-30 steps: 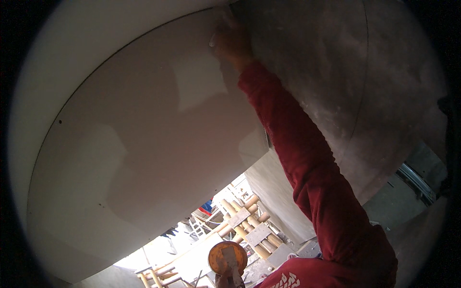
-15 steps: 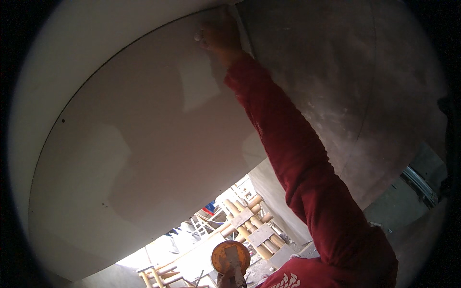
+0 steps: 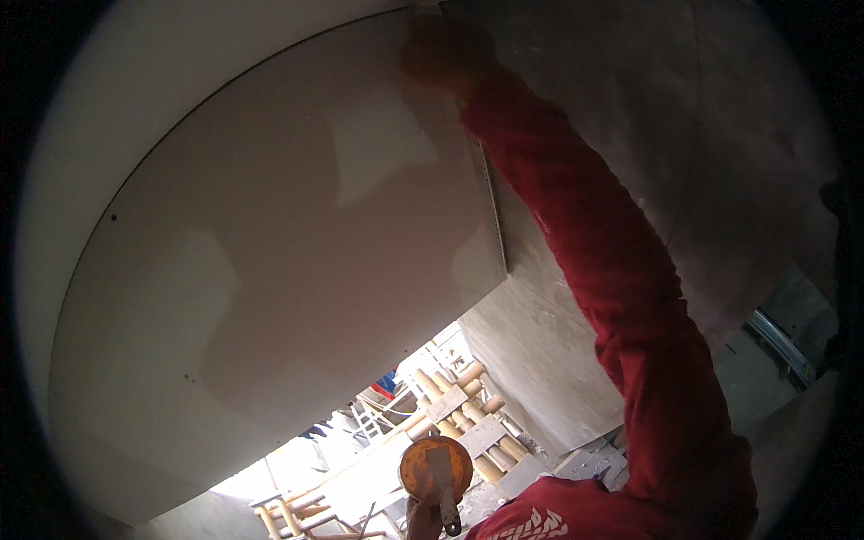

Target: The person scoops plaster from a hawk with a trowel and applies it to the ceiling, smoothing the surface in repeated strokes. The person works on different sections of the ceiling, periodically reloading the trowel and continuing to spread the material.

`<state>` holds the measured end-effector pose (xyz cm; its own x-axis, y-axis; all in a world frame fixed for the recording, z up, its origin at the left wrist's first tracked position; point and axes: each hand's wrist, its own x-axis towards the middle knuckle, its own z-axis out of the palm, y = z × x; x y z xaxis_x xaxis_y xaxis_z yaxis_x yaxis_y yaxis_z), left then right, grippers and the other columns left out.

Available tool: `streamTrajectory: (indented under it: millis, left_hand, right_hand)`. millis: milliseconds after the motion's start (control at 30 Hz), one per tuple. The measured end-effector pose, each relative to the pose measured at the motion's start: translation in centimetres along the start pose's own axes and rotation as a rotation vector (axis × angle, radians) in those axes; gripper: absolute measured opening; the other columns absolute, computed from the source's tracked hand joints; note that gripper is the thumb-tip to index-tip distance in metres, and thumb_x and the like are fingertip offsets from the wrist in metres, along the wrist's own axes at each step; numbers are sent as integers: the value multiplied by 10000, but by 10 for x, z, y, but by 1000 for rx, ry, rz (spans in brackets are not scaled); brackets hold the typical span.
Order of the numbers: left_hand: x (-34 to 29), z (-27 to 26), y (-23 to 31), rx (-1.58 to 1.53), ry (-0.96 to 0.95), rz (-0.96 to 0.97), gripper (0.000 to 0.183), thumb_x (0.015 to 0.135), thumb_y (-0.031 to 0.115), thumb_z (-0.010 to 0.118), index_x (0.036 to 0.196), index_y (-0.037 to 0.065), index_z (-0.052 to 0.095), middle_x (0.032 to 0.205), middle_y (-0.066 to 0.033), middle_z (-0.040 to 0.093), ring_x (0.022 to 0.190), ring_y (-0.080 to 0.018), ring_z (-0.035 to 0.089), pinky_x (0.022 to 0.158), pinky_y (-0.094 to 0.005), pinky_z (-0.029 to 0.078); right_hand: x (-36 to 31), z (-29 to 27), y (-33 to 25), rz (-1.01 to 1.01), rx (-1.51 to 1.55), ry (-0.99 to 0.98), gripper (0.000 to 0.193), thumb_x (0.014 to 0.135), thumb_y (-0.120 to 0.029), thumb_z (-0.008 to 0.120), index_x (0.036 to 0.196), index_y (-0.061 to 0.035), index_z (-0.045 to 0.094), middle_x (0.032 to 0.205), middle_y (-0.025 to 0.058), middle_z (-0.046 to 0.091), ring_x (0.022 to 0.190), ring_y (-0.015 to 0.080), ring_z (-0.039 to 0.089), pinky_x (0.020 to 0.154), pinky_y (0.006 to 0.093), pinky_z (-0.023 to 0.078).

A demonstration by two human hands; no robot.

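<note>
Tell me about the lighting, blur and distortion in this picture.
In the head view, the right hand is dark and blurred; same head view, shadows cross the pale panel, the background below glares white, and the panel's upper edge curves, likely from the fisheye lens.

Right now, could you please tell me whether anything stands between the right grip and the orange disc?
Nothing visible does: the blurred right grip is up by a corner of the board, the disc down in the left grip. Only a scraper covers part of the disc's face. One view cannot settle depth.
</note>
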<state>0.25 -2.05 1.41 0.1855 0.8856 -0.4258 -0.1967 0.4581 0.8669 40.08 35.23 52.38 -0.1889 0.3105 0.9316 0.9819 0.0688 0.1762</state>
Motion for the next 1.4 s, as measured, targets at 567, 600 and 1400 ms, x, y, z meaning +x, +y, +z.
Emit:
streamTrajectory:
  millis: [567,600,1400]
  left_hand:
    - [-8,4,-10,-25,16,3,522,955,181,690,1391,-35,500,1167,-167,674,937,-272,710,772,-374,605]
    - [-9,5,-11,-29,22,7,523,954,178,691,1391,-35,499,1169,-168,674,940,-274,711,774,-375,607]
    - [-38,8,-24,-416,120,-25,468,971,205,677,1341,-35,521,1095,-157,682,841,-205,703,710,-324,596]
  right_hand:
    - [-37,-47,-50,138,198,-116,506,893,-320,623,1318,-46,622,972,194,732,864,348,720,797,490,568]
    - [-54,-56,-54,122,286,1,510,903,-316,639,1342,-58,614,994,182,735,881,347,720,801,481,567]
    - [-990,-175,-135,649,443,-1753,263,812,-343,708,839,-81,696,817,180,689,766,391,673,671,533,533]
